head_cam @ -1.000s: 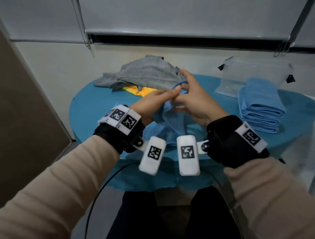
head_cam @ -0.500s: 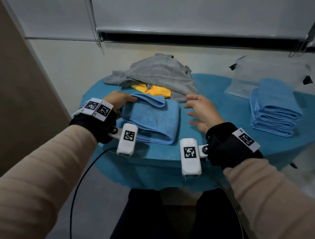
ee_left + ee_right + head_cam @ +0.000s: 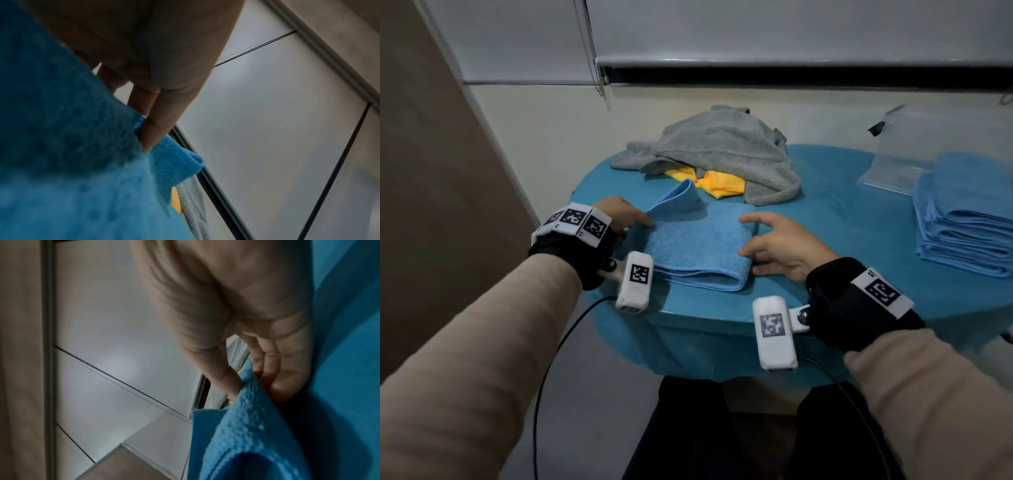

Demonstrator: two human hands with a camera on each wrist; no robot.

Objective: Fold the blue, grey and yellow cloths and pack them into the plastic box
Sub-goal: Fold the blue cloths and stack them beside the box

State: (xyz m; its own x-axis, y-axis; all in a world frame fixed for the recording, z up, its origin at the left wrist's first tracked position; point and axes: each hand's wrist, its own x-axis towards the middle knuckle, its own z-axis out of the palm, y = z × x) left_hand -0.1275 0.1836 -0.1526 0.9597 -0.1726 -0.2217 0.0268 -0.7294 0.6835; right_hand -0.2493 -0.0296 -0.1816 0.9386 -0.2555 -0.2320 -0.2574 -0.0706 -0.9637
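A folded blue cloth (image 3: 698, 246) lies on the round blue table (image 3: 842, 219) in front of me, with one flap (image 3: 683, 197) standing up at its far left corner. My left hand (image 3: 631, 219) rests at the cloth's left edge, its straight fingertips (image 3: 150, 139) pressing into the fold. My right hand (image 3: 763, 240) sits at the right edge with spread fingers, thumb (image 3: 224, 379) on top and the cloth edge between thumb and fingers. A crumpled grey cloth (image 3: 722, 150) lies behind, over a yellow cloth (image 3: 722, 185). The clear plastic box (image 3: 893, 154) stands at the far right.
A stack of several folded blue cloths (image 3: 969, 219) sits at the table's right side, in front of the box. A wall and a window blind with a bead cord (image 3: 599, 82) close off the far side. Cables hang from my wrists below the table's front edge.
A second ago both hands held the blue cloth up. It now lies folded on the table, the left hand stays at its left edge, and the right hand has come onto its right edge.
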